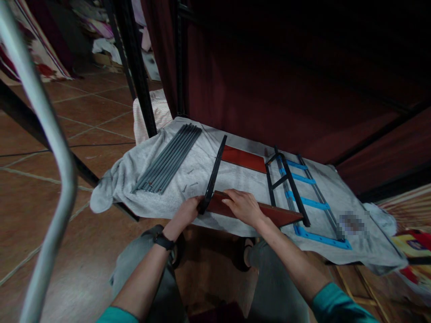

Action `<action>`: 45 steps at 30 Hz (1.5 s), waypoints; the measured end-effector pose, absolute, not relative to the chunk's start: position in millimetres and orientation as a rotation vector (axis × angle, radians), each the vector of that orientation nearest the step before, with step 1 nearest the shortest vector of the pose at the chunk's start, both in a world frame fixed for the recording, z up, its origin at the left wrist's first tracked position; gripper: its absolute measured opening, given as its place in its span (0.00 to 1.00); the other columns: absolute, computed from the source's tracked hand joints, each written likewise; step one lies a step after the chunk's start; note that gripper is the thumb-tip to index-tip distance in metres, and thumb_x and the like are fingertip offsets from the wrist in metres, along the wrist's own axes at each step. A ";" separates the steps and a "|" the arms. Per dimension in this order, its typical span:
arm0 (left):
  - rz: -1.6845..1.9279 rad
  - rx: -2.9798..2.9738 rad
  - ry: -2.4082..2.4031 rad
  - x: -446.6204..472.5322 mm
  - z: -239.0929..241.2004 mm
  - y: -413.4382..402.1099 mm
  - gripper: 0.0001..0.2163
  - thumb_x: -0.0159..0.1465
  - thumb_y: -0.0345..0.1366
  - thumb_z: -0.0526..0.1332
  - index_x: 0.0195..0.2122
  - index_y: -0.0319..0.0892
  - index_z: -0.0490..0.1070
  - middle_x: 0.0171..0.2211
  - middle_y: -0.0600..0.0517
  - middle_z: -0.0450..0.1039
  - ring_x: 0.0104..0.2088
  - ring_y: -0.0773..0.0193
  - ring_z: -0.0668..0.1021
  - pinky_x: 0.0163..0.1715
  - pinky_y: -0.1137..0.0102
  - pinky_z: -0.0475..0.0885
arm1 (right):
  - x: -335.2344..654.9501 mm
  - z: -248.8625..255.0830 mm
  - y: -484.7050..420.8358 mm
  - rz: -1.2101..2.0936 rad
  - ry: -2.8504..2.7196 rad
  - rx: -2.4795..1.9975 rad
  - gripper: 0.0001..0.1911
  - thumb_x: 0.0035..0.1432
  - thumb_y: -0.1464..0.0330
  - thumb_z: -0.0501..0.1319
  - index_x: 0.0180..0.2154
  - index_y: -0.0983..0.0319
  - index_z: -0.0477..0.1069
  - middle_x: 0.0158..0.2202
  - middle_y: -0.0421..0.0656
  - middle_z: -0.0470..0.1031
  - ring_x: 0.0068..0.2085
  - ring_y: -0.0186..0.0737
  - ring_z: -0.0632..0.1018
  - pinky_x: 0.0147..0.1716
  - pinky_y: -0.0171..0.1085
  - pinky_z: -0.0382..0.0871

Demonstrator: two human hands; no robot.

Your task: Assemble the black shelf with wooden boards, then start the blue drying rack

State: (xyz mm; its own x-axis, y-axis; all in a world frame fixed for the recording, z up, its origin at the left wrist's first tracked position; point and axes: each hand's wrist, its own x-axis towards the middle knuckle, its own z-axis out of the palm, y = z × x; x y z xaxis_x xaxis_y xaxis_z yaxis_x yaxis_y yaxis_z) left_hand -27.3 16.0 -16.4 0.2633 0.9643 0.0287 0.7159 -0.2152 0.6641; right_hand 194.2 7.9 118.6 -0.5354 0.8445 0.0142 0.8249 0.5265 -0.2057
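The dark red curtain (269, 89) is filling the back of the view, with the tiled floor (84, 116) running off to the left. In front of it the grey cloth (117, 179) is covering a low surface and carrying everything else. On its right side the black-and-blue frame (308, 202) is lying flat; on its left the bundle of grey rods (170, 157) is lying side by side. In the middle, the far board (244, 158) is sitting flat on the cloth, and the near board (279, 214) is standing on edge at the front, right by the person's knees. The black side bar (213, 177) is spanning between the two boards' left ends.

The left hand (186, 213) is closing around the bar's lower end where it is meeting the near board. The right hand (243, 205) is lying palm-down over that board, fingers bent across its top edge and clamping it.

A few loose screws (191, 184) are lying on the cloth near the rods. The risks, as a judgement: the near board is hanging at the cloth's edge, so a slackening grip could tip it floorward, and any tug on the cloth could roll those screws off.
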 end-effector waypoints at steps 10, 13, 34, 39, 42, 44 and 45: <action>0.624 2.027 1.474 -27.0 -22.8 19.3 0.21 0.58 0.20 0.53 0.50 0.39 0.73 0.45 0.43 0.78 0.45 0.59 0.79 0.48 0.69 0.71 | 194.3 118.5 7.5 0.277 -2.643 -1.448 0.17 0.69 0.59 0.50 0.53 0.56 0.69 0.50 0.43 0.77 0.50 0.43 0.78 0.47 0.38 0.66; 0.603 2.016 1.497 -27.3 -21.0 18.5 0.19 0.58 0.20 0.53 0.48 0.39 0.74 0.43 0.43 0.78 0.46 0.58 0.79 0.49 0.67 0.71 | 194.2 118.5 7.6 0.285 -2.645 -1.452 0.17 0.69 0.60 0.50 0.53 0.56 0.68 0.50 0.43 0.77 0.50 0.42 0.78 0.48 0.38 0.66; 0.631 1.979 1.445 -26.9 -18.8 20.5 0.21 0.57 0.20 0.53 0.50 0.38 0.74 0.43 0.43 0.79 0.43 0.58 0.80 0.47 0.67 0.73 | 194.4 118.4 7.1 0.325 -2.631 -1.450 0.18 0.69 0.59 0.50 0.54 0.56 0.68 0.51 0.43 0.77 0.52 0.42 0.77 0.50 0.38 0.66; 0.620 1.949 1.502 -25.6 -16.7 19.5 0.20 0.57 0.20 0.53 0.47 0.38 0.75 0.41 0.43 0.79 0.43 0.57 0.80 0.48 0.67 0.72 | 194.6 118.7 7.0 0.322 -2.633 -1.468 0.17 0.69 0.59 0.50 0.54 0.56 0.69 0.51 0.43 0.77 0.52 0.42 0.77 0.50 0.38 0.66; 0.653 1.937 1.450 -24.5 -15.4 20.4 0.23 0.56 0.19 0.53 0.51 0.38 0.74 0.43 0.43 0.79 0.44 0.58 0.80 0.49 0.66 0.72 | 194.7 119.0 6.7 0.324 -2.625 -1.454 0.17 0.69 0.59 0.50 0.54 0.56 0.69 0.51 0.42 0.77 0.52 0.42 0.77 0.50 0.38 0.66; 0.674 1.924 1.412 -25.7 -13.9 21.1 0.25 0.55 0.19 0.54 0.53 0.39 0.73 0.44 0.44 0.79 0.45 0.58 0.79 0.50 0.66 0.71 | 194.5 119.2 6.6 0.326 -2.621 -1.452 0.17 0.69 0.59 0.50 0.54 0.55 0.69 0.51 0.42 0.77 0.52 0.42 0.77 0.50 0.38 0.66; 0.672 1.915 1.406 -26.6 -13.3 21.2 0.25 0.55 0.19 0.54 0.53 0.40 0.73 0.44 0.45 0.79 0.45 0.58 0.79 0.50 0.66 0.71 | 194.3 119.4 6.6 0.329 -2.621 -1.454 0.17 0.69 0.59 0.50 0.54 0.55 0.69 0.51 0.42 0.77 0.52 0.41 0.77 0.50 0.38 0.66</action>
State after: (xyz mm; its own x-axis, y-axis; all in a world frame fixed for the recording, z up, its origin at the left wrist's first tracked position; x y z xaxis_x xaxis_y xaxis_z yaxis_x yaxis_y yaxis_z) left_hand -26.6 21.2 -13.3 0.2899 0.9568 0.0216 0.6177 -0.2042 0.7594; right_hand 194.3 6.6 119.4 -0.5288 0.8488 0.0048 0.8212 0.5130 -0.2499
